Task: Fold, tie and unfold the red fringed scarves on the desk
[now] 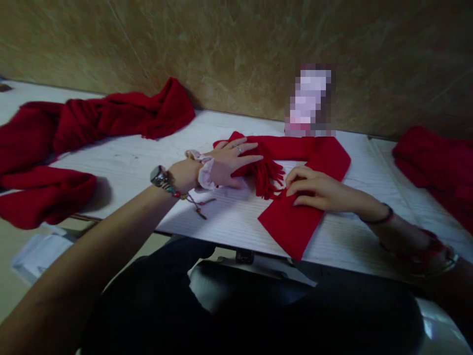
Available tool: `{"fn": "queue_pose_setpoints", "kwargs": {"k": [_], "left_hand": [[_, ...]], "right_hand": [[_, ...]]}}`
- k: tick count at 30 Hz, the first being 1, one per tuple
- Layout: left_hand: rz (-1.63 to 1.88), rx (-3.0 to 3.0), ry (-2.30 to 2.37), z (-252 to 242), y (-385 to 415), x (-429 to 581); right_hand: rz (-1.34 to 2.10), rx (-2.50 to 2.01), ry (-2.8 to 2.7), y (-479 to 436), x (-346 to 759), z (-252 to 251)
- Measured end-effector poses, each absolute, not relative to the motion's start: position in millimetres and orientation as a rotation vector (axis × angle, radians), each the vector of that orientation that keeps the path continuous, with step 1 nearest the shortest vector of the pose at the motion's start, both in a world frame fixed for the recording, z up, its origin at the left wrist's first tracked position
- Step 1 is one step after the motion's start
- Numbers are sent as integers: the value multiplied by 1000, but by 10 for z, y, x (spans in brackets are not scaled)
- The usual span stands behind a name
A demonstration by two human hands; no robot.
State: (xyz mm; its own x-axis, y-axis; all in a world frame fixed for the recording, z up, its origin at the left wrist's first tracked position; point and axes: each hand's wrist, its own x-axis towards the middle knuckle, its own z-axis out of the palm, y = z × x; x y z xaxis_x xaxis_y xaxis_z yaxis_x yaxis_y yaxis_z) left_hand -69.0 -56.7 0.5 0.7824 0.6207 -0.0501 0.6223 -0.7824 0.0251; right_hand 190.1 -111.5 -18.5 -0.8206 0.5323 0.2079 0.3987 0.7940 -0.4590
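A red fringed scarf [291, 229] lies folded in a bent loop on the white wood-grain table [207, 217], one corner pointing toward my lap. Its fringe [266, 176] spreads out between my two hands. My left hand [227, 162] rests flat on the scarf beside the fringe, fingers spread, with a ring on one of them. Bent over the scarf's near part, my right hand [314, 190] has its fingertips drawn together at the ends of the fringe strands. The fingers hide exactly what is pinched there.
More red cloth [121, 116] is heaped along the left of the table, and another red pile [436, 158] lies at the right. A blurred-out phone-like object [310, 98] leans against the brown marbled wall [229, 54]. Below the left edge is something white [39, 256].
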Motion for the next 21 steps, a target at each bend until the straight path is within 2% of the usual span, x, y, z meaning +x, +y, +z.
{"fn": "queue_pose_setpoints", "kwargs": {"k": [2,6,9,15,21], "left_hand": [[-190,2940,1052,84,-521,-790],[-215,2938,1183,194,-446,-898],[-283,2878,1078,140,-358,-902],[-8,2811,1137,17,-341,-836],[-16,2741,1296,156,-461,-681]], "right_hand": [[563,-681,-2618,-1125,1889,-261],[477,-621,-2536,-1127,1868,-358],[397,-595,-2496,-1137,1865,-380],[352,-596,-2462,-1141,1871,-419],[386,-601,-2430,-1133,1880,-426]]}}
